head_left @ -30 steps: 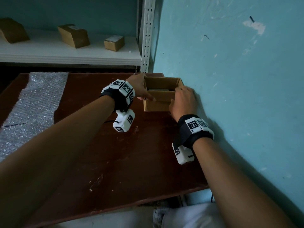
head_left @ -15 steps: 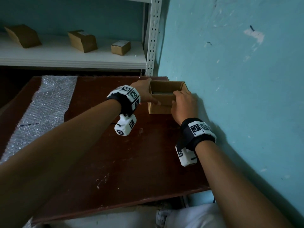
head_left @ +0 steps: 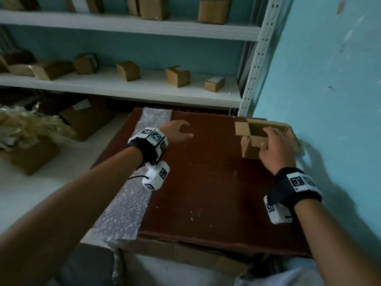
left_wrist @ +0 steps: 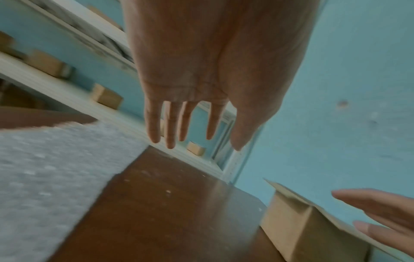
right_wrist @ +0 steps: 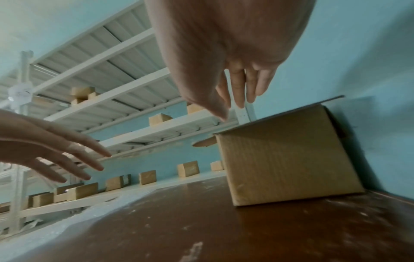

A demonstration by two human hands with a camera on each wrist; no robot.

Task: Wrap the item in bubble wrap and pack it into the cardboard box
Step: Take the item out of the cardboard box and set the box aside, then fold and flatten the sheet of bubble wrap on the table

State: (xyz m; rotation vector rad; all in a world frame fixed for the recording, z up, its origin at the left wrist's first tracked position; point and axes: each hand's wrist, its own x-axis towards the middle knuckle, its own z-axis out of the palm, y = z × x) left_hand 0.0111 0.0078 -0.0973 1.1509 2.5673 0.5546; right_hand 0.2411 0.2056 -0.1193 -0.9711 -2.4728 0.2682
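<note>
Both hands' fingers spread, empty (right hand (head_left: 275, 148) above cardboard box (head_left: 252, 149))

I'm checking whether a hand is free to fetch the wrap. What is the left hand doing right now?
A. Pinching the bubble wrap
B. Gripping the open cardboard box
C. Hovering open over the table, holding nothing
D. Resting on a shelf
C: the left hand is spread above the table, between the bubble wrap and the cardboard box, touching neither.
</note>
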